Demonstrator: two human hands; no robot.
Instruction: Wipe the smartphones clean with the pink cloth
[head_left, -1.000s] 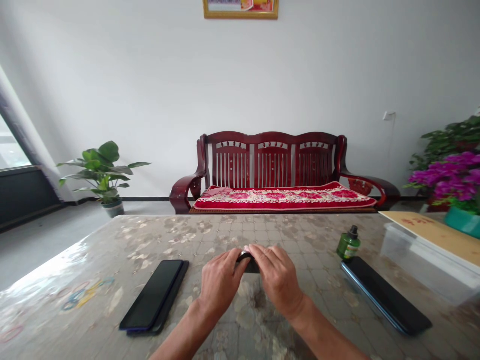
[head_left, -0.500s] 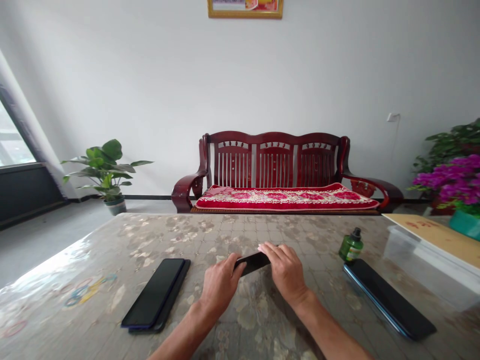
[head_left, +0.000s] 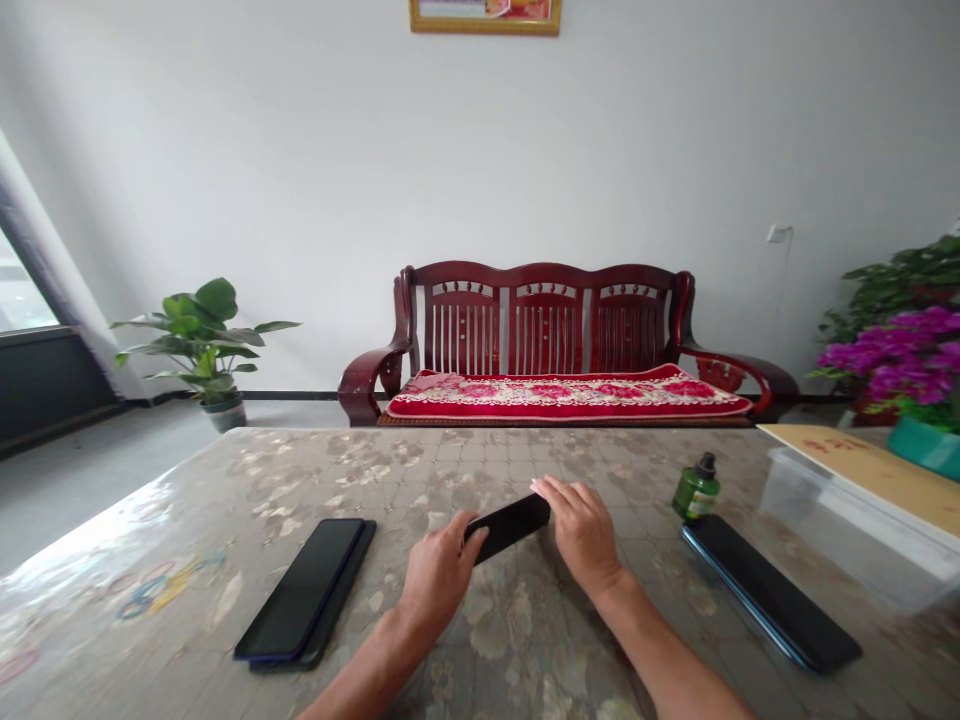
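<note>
A black smartphone (head_left: 512, 528) is held slantwise over the middle of the table, its right end higher in view. My left hand (head_left: 441, 568) grips its left end, thumb lying across the dark face. At the right end, my right hand (head_left: 586, 532) has its fingers bent over the top corner; its thumb is hidden. To the left lies a dark-screened smartphone (head_left: 304, 590) on top of another dark phone (head_left: 346, 600), slightly offset. On the right, a black phone with a blue edge (head_left: 769, 592) lies near a small green bottle (head_left: 697, 490) with a black cap.
Colourful rubber bands (head_left: 161, 588) lie on the left of the patterned tabletop (head_left: 360, 465). A clear plastic box (head_left: 840, 525) with a tan board (head_left: 870, 470) over it stands at the right, near purple flowers (head_left: 900, 350). Behind the table is a red wooden bench (head_left: 547, 320).
The held phone has tilted so more of its dark face shows. My right hand has shifted slightly right, toward the phone's end. The whole view has moved a little.
</note>
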